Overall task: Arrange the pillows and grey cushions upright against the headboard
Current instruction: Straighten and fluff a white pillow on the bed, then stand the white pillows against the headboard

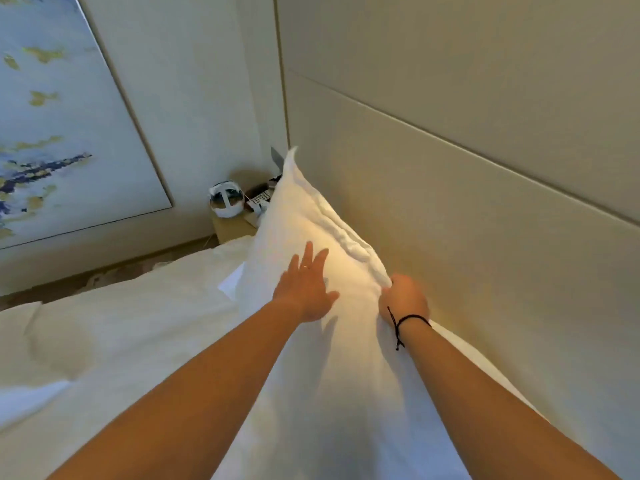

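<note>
While one white pillow (311,216) already stands on edge against the headboard (450,188), the left hand (306,289) lies flat and spread on the face turned away from the headboard, gripping nothing, and the right hand (403,297) is closed on its top edge beside the headboard. No grey cushions are in view, so most of the arranging looks left to do.

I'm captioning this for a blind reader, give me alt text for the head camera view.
A person's left hand presses flat on a plump white pillow standing against a beige padded headboard, while the right hand grips its upper edge. White bedding spreads to the left.
</note>
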Available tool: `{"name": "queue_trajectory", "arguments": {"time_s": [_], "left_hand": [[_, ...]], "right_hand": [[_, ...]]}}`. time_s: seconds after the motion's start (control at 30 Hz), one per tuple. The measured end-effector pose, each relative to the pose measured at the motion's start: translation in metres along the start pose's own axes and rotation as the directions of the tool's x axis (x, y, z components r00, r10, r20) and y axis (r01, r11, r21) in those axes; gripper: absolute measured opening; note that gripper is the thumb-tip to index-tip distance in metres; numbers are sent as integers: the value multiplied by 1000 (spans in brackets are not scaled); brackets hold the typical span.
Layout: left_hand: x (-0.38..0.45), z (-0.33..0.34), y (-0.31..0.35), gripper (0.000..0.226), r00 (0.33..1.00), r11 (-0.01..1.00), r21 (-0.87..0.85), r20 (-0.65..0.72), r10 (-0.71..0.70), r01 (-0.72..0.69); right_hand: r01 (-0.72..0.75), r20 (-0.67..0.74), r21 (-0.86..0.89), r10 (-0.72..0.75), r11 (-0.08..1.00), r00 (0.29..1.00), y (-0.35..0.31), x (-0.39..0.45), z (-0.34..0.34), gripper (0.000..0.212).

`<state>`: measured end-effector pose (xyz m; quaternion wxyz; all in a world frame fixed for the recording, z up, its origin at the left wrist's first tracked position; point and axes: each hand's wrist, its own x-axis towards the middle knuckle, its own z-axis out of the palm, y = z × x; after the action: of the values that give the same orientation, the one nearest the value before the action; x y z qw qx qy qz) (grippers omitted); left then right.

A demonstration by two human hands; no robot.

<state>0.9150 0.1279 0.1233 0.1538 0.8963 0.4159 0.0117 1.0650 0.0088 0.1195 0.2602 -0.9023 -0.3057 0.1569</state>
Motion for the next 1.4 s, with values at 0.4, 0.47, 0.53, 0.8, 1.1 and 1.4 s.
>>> {"name": "queue_trajectory", "arguments": {"time_s": [0.4,0.47,0.53,0.8,1.1,1.4], "left_hand": [[-16,165,44,79,951,950,-231,273,-144,210],[-16,163,45,79,948,951,-220,279,-151,216],[-20,162,43,78,945,955,-209,295,-145,212],[-76,137,-24,52,925,911,-363,377,-51,198],[-237,85,-228,31,773,682,-399,125,-621,613],[-425,83,-452,21,544,433,-540,55,-837,722]], "right_hand": [[160,80,-349,-140,924,987,142,-20,34,60],[155,78,-373,-136,915,988,144,-24,34,60],[164,69,-379,-149,911,986,141,-26,35,60],[357,172,-344,-315,869,933,74,-61,80,66],[688,504,-14,-589,726,632,-56,-173,191,48],[973,704,-24,-687,229,178,-202,-346,346,36]]}}
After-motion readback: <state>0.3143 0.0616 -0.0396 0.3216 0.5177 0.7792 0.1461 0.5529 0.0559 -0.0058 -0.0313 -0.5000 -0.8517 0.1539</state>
